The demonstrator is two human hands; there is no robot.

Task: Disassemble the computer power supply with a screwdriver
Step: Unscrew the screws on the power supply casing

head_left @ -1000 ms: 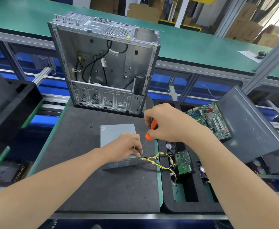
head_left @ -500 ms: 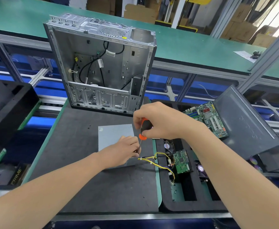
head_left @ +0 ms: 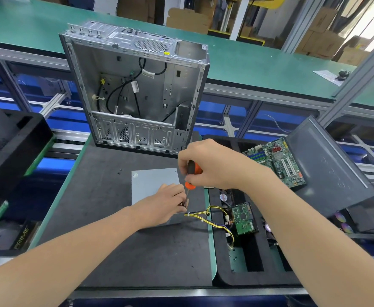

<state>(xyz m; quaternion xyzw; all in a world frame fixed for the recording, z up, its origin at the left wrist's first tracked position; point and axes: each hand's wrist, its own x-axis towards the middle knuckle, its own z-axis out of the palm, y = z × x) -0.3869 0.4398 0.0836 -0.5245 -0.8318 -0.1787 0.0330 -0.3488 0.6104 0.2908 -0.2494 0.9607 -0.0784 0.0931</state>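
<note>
The open computer case [head_left: 135, 91] stands upright at upper centre on the dark mat [head_left: 106, 229]. Below it, mid-frame, the grey power supply [head_left: 152, 185] lies flat. My right hand [head_left: 210, 167] curls its fingers round the orange screwdriver [head_left: 191, 171], tip down at the supply's right edge. My left hand [head_left: 166, 204] rests on the supply, fingers bunched by the tip; whether they pinch anything I cannot tell.
</note>
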